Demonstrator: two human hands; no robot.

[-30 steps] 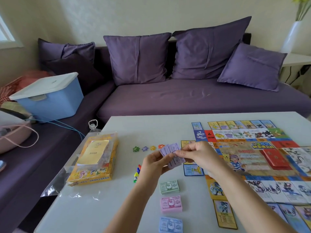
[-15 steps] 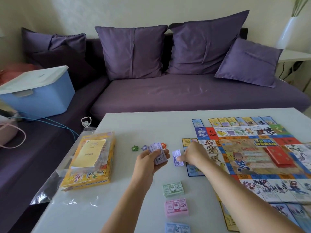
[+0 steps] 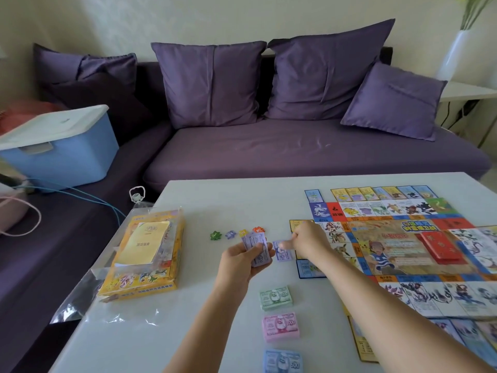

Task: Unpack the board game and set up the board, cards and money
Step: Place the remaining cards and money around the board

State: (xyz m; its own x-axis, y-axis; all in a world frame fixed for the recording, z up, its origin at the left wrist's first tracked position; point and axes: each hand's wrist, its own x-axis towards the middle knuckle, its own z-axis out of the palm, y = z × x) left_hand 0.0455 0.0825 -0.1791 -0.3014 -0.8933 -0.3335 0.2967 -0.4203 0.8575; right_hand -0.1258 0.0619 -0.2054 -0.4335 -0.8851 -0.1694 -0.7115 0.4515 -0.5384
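The wad of purple notes (image 3: 256, 250) sits in the left hand (image 3: 242, 265), fingers curled round it, just left of the board (image 3: 403, 238). Between wad and board a single purple note (image 3: 283, 255) lies flat on the table (image 3: 215, 332), and the right hand (image 3: 309, 240), curled, pinches its top edge. The green stack (image 3: 275, 297), pink stack (image 3: 280, 325) and blue stack (image 3: 283, 362) line up left of the board's near corner.

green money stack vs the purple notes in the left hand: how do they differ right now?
Colour: the green money stack is green, the purple notes are lilac.
Support: the green money stack lies on the table, untouched; the purple notes are gripped in the left hand.
Shape: the green money stack is squared up; the purple notes are splayed unevenly.
Shared: both are printed play banknotes of similar format.
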